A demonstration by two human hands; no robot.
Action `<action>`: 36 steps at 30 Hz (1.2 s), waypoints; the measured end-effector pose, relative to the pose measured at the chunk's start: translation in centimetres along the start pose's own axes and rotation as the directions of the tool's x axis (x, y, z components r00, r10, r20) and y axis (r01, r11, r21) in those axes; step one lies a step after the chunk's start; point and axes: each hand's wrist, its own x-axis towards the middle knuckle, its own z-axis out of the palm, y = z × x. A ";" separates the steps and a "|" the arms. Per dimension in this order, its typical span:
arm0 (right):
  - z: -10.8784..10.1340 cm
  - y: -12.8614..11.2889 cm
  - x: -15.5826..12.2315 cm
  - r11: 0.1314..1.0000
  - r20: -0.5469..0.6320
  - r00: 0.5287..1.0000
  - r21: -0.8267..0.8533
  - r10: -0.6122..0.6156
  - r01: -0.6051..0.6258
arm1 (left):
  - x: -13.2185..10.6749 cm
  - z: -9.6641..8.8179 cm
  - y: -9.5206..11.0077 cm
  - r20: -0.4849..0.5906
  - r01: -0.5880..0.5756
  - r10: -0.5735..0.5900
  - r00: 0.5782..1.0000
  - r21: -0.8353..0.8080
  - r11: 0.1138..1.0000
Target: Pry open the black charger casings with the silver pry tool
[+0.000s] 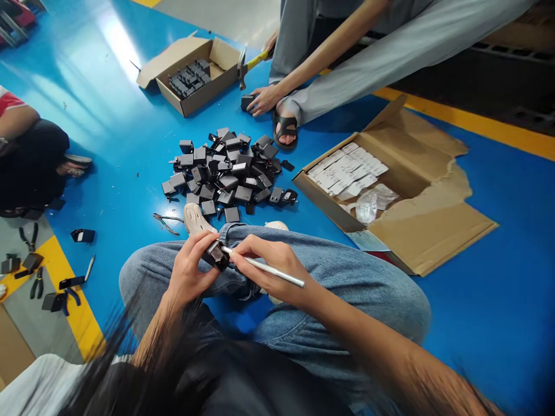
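Note:
My left hand (189, 268) grips a small black plastic casing (215, 256) above my lap, its open end turned toward me. Between the fingers of my right hand (273, 266) is a slim silver pen-like tool (277, 273). Its tip meets the rim of the casing; whether it is a craft knife or another tool I cannot tell. Just beyond my feet lies a heap of similar black casings (229, 173), some with wires showing. Pliers (169, 222) with thin handles rest on the floor left of my shoe.
A cardboard box (191, 104) of black parts stands behind the heap. Beside it, a co-worker's hand (264, 99) holds a casing, and the other holds a hammer (249, 65). Right is a torn carton (403, 231) with white pieces. Pliers (37, 283) and casings lie left, near another seated person.

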 end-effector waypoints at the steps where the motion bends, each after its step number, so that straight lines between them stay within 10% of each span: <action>1: -0.1 0.0 0.0 1.000 0.011 1.000 0.018 0.020 -0.021 | 0.0 0.0 0.0 0.003 -0.004 0.004 1.000 -0.004 1.000; 11: -0.1 0.4 0.2 0.997 0.102 0.992 0.020 0.070 -0.073 | 0.0 -0.2 -0.5 0.061 0.005 -0.005 0.998 0.008 1.000; 22: -0.8 -0.3 0.0 0.998 -0.097 0.994 -0.034 0.055 -0.058 | 0.1 -0.1 -0.5 -0.049 0.154 -0.154 0.987 -0.004 0.988; 36: -0.1 0.6 0.1 0.963 -0.042 0.981 -0.203 -0.190 0.178 | 0.0 0.2 -0.6 -0.097 0.161 -0.162 0.982 -0.022 0.987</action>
